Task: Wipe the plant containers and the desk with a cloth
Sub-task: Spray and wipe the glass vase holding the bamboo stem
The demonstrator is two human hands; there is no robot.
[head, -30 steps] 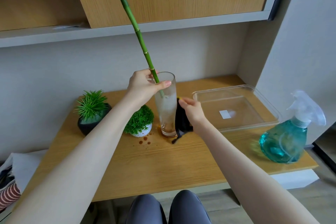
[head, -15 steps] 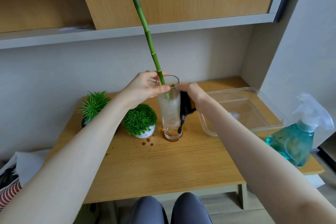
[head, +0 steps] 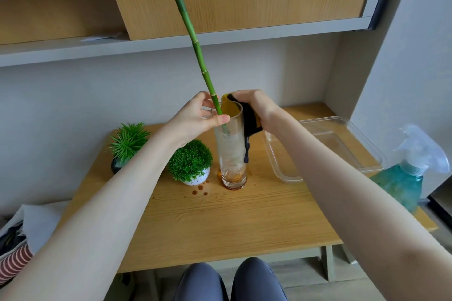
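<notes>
My left hand (head: pixel 195 117) is near the middle of the frame. Its thumb and fingers (head: pixel 221 119) pinch the green stalk (head: pixel 195 43) right where it goes into the tall glass (head: pixel 231 146). My right hand (head: pixel 254 107) is just beside it, on the right of the glass rim. Its fingers are curled tight around the cloth (head: pixel 249 122). The cloth is black with a yellow side, and it is pressed on the top edge of the glass. A thin black strip of it hangs down the right side of the glass.

The glass stands upright on the desk (head: pixel 220 222), in the middle of the frame. It looks cloudy, and there is brown stuff at the bottom. The stalk leans up to the top of the frame, toward the left.

Left of the glass is a round white pot (head: pixel 193 179) with a bushy green plant. Further left is a dark pot (head: pixel 116 166) with spiky leaves. Small brown drops (head: pixel 199 189) lie on the desk between the white pot and the glass.

To the right is a clear plastic tray (head: pixel 288 177). At the right edge of the frame stands a blue-green spray bottle (head: pixel 403 183). My knees (head: pixel 230 281) show at the bottom.
</notes>
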